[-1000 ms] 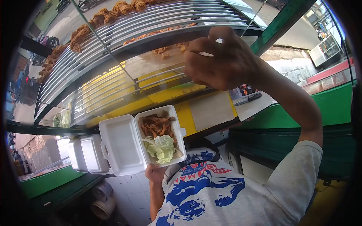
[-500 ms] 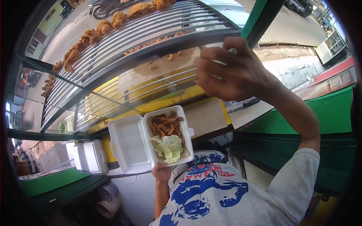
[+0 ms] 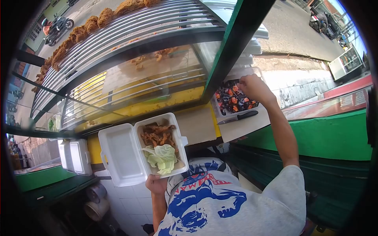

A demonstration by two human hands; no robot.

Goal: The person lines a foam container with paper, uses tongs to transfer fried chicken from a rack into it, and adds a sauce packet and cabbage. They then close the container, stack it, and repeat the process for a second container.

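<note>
An open white foam box (image 3: 128,155) rests with its near edge on my left hand (image 3: 156,184), whose fingers are wrapped under the rim. Browned fried pieces (image 3: 158,135) lie in its right half, with pale green cabbage leaves (image 3: 160,158) in front of them. My right hand (image 3: 252,87) reaches into a clear plastic tub (image 3: 258,71) at the right, among small sachets (image 3: 232,98) in black and orange-red. Its fingers are bent down at the sachets, and whatever is between them is too small to tell.
A glass case with metal racks (image 3: 130,35) holds fried chicken (image 3: 91,24) on top. A green post (image 3: 224,51) stands left of the tub. A knife (image 3: 238,117) lies before the tub. Closed foam boxes (image 3: 80,156) stand at the left, and more are stacked behind the post.
My right hand has moved from beside the green post down to the tub of sachets. The view has shifted, so the foam box appears further left, still in my left hand.
</note>
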